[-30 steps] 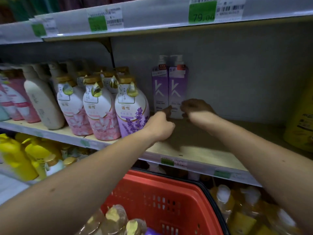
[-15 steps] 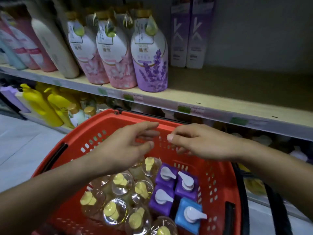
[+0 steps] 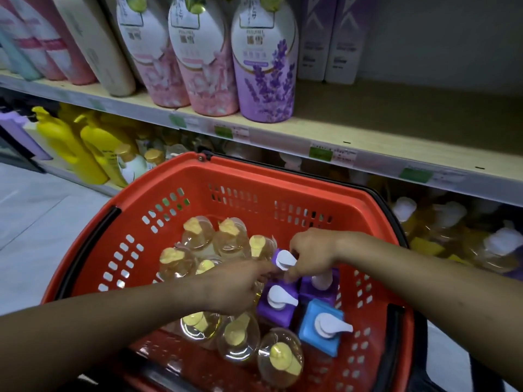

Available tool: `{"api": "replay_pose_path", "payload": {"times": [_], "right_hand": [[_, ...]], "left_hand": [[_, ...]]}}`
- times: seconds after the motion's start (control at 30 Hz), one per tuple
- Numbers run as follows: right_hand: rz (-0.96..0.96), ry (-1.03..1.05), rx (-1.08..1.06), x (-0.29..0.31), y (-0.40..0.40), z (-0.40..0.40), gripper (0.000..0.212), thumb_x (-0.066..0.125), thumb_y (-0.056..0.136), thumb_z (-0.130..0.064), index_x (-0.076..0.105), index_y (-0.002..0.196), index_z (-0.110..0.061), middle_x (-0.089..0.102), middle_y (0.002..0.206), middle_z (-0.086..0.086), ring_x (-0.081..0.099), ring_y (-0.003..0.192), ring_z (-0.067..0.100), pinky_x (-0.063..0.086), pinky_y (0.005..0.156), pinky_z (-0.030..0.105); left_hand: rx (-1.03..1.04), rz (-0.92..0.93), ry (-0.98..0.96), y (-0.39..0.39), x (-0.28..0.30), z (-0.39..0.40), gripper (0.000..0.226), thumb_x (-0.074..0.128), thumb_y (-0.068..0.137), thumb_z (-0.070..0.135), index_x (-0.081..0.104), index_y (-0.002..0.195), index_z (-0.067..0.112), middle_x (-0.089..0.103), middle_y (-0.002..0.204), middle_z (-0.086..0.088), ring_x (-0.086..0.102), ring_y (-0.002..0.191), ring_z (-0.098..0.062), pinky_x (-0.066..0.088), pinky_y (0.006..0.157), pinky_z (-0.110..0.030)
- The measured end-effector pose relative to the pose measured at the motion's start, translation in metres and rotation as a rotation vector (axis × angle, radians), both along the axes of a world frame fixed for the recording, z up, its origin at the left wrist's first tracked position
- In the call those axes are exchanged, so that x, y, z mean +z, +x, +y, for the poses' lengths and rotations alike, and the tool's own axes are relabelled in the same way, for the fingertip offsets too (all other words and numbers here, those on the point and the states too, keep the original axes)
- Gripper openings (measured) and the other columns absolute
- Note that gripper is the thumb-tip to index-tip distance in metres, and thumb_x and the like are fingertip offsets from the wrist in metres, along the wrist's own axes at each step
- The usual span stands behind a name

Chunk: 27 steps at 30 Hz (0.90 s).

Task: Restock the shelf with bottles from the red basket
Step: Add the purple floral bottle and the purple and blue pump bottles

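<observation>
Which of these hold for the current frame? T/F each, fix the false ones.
1. Both hands are down in the red basket. True: the left hand and the right hand meet at a purple bottle there.
2. Only one blue bottle is in the basket. True: the blue bottle stands at the near right.
3. The shelf is packed full to the right of the lavender bottle. False: bare board shows there.
4. The clear yellow bottles have white pumps. False: their pumps are yellow.
5. The right hand is on a yellow bottle. False: its grip is at the purple bottle's white pump.
</observation>
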State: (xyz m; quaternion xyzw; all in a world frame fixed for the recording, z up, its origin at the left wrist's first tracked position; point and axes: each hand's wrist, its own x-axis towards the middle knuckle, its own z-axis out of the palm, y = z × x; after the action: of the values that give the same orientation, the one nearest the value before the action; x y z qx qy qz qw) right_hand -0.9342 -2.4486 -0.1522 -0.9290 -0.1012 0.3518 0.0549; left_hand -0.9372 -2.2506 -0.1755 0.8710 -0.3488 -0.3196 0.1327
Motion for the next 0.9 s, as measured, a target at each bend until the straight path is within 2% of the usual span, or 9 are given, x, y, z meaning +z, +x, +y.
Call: {"api": "replay_pose_path", "payload": {"times": [0.07,0.17,0.27,0.33,0.43,0.5,0.67,0.8,0.9], "right_hand": [[-0.082,-0.037,0.037,-0.011,0.001,0.004,0.042,0.07,0.09,-0.048,0.057,0.077,-0.01,0.063,0.077,0.006,0.06,0.081,0.03,0.04,0.061,0.033],[-0.142,-0.063,0.062,-0.026,-0.001,0.006,0.031,0.067,0.093,-0.037,0.063,0.104,-0.008,0.07,0.109,0.013,0.065,0.096,0.033,0.05,0.072,0.036],[-0.131,-0.044,0.068,-0.032,-0.005,0.001,0.047,0.061,0.096,-0.046,0.053,0.125,-0.011,0.063,0.118,0.015,0.064,0.1,0.035,0.048,0.074,0.037],[-0.129,-0.024,0.08,-0.034,-0.005,-0.004,0.052,0.057,0.097,-0.053,0.048,0.13,-0.013,0.062,0.12,0.015,0.062,0.099,0.034,0.047,0.076,0.038],[-0.157,-0.024,0.089,-0.035,-0.004,-0.005,0.054,0.048,0.098,-0.063,0.051,0.124,-0.015,0.063,0.116,0.012,0.057,0.089,0.027,0.044,0.074,0.036],[-0.19,-0.032,0.086,-0.036,-0.004,-0.004,0.053,0.045,0.098,-0.064,0.053,0.12,-0.017,0.063,0.116,0.01,0.058,0.093,0.027,0.043,0.074,0.037],[-0.292,-0.097,0.109,-0.029,-0.002,-0.011,0.048,0.039,0.097,-0.067,0.053,0.11,-0.023,0.065,0.11,0.006,0.054,0.085,0.026,0.043,0.072,0.039],[-0.316,-0.077,0.076,-0.009,0.006,-0.019,0.038,0.04,0.094,-0.07,0.046,0.093,-0.033,0.066,0.108,0.005,0.058,0.091,0.028,0.042,0.073,0.039],[-0.344,0.014,0.031,0.023,0.011,-0.024,0.041,0.044,0.092,-0.069,0.051,0.088,-0.029,0.065,0.098,0.0,0.06,0.088,0.025,0.051,0.078,0.042]], "left_hand": [[-0.022,-0.012,-0.019,0.005,-0.004,-0.004,0.072,0.044,0.085,-0.004,0.052,0.144,0.035,0.063,0.137,0.002,0.059,0.122,-0.021,0.053,0.096,-0.04],[-0.026,-0.041,-0.057,0.009,-0.011,-0.006,0.07,0.043,0.085,-0.003,0.059,0.141,0.035,0.062,0.14,0.007,0.058,0.124,-0.018,0.05,0.1,-0.035],[0.052,-0.025,-0.13,0.006,-0.018,-0.004,0.06,0.044,0.087,-0.002,0.066,0.132,0.03,0.067,0.133,0.01,0.06,0.121,-0.012,0.049,0.101,-0.031],[0.117,-0.005,-0.173,0.008,-0.023,-0.002,0.055,0.045,0.088,-0.001,0.07,0.126,0.03,0.071,0.124,0.012,0.063,0.117,-0.007,0.051,0.1,-0.031],[0.216,0.054,-0.221,0.012,-0.03,0.001,0.049,0.049,0.089,-0.004,0.072,0.121,0.024,0.073,0.115,0.011,0.066,0.11,-0.003,0.054,0.099,-0.031],[0.247,0.078,-0.234,0.014,-0.033,0.002,0.045,0.051,0.089,-0.006,0.071,0.121,0.018,0.073,0.112,0.008,0.067,0.107,-0.005,0.054,0.098,-0.033],[0.275,0.035,-0.242,0.016,-0.042,0.001,0.03,0.058,0.094,0.008,0.062,0.121,0.02,0.066,0.106,0.011,0.065,0.102,-0.008,0.055,0.095,-0.034],[0.283,0.003,-0.264,0.018,-0.042,0.0,0.047,0.063,0.093,0.022,0.046,0.137,0.023,0.057,0.124,0.005,0.062,0.109,-0.01,0.053,0.092,-0.03],[0.283,-0.013,-0.252,0.018,-0.039,-0.003,0.07,0.073,0.089,0.041,0.037,0.146,0.025,0.047,0.134,0.005,0.054,0.12,-0.012,0.051,0.1,-0.035]]}}
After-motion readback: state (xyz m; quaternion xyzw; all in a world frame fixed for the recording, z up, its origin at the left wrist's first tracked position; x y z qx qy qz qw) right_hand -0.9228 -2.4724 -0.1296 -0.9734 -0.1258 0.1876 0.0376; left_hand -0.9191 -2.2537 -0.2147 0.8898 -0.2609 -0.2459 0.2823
